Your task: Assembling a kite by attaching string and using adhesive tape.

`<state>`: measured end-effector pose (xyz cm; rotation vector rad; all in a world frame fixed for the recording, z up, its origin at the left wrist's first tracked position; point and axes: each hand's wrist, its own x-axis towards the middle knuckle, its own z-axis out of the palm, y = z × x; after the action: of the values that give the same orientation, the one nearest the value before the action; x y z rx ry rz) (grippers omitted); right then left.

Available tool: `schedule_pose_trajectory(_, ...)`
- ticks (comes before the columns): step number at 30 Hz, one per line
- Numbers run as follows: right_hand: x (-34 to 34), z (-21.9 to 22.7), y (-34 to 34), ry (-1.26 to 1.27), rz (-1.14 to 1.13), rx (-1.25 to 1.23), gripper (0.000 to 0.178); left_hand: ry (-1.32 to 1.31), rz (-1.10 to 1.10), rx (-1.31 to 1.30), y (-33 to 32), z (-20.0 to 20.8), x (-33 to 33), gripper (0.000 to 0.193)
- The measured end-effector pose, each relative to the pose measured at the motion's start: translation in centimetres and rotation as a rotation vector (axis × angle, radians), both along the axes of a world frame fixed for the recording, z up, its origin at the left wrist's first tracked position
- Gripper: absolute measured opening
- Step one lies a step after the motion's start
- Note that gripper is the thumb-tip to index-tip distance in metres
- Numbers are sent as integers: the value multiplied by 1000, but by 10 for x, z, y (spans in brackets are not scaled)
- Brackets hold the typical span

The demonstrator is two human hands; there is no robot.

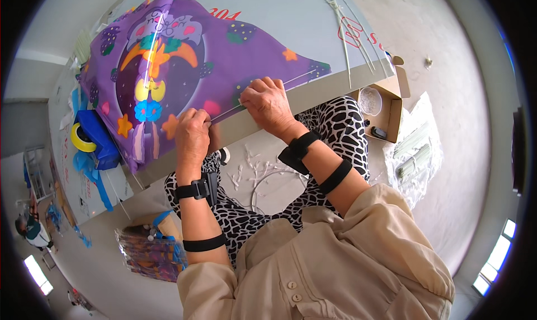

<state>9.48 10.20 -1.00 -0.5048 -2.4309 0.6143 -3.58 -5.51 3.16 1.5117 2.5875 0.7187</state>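
A purple kite [224,57] printed with stars, berries and a crescent lies spread over the table [268,10], its pointed corner to the right. Along its near edge runs a thin white rod [228,112]. My left hand [193,136] is closed on this edge near the table's front, the fingertips pinching fabric and rod. Farther right, my right hand [267,106] pinches the same edge, fingers curled. Whether the rod sits inside a hem or on top of the fabric, I cannot tell.
A blue tape dispenser [100,138] stands left of the kite. Thin white rods [344,35] lie at the table's far right. Below are a cardboard box [389,105], a plastic bag [419,152] of rods, a printed bundle [151,256] and white scraps [238,177]. Someone [36,230] is far left.
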Motion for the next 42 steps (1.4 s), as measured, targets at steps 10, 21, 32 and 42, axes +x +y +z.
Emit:
schedule_pose_trajectory(10,1,3,2,-31,14,-59,5,-58,-25,4,3,-3,-1,9)
schedule_pose_trajectory(21,0,-1,4,20,31,-29,4,-56,-15,9,2,-6,-2,4)
schedule_pose_trajectory(32,0,3,3,-2,57,-54,2,171,74,83,3,-17,15,14)
schedule_pose_trajectory(42,-2,3,1,-5,58,-57,5,113,156,103,6,-21,19,15)
